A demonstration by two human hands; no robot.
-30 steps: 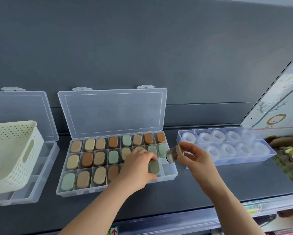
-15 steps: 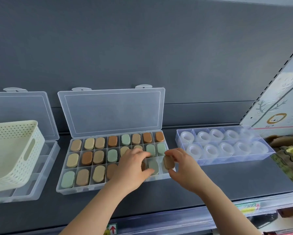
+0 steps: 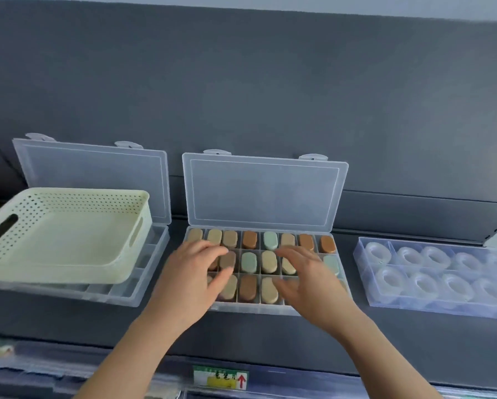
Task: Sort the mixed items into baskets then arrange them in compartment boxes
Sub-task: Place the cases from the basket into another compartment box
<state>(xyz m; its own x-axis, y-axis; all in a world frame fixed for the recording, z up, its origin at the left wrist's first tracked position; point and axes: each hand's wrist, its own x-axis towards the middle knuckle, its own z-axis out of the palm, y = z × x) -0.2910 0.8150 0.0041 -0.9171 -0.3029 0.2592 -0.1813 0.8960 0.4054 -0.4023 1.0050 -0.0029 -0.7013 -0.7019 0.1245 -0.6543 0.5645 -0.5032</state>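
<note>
A clear compartment box (image 3: pixel 266 308) with its lid (image 3: pixel 263 191) propped open stands on the dark shelf. Its cells hold oval pieces in tan, brown, orange and pale green (image 3: pixel 248 262). My left hand (image 3: pixel 191 279) lies flat over the box's left cells, fingers spread, holding nothing. My right hand (image 3: pixel 309 279) lies flat over the right cells, fingers spread, also holding nothing. Both hands hide the pieces beneath them.
A cream perforated basket (image 3: pixel 65 234) rests tilted on a second open clear box (image 3: pixel 120 295) at the left. At the right, a clear box (image 3: pixel 431 306) holds several clear tape rolls. The shelf's front edge carries a price label (image 3: pixel 219 378).
My right hand set its brown piece into the box's right end and let go. Both hands have flattened over the box. The camera view shifted, so everything sits further right.
</note>
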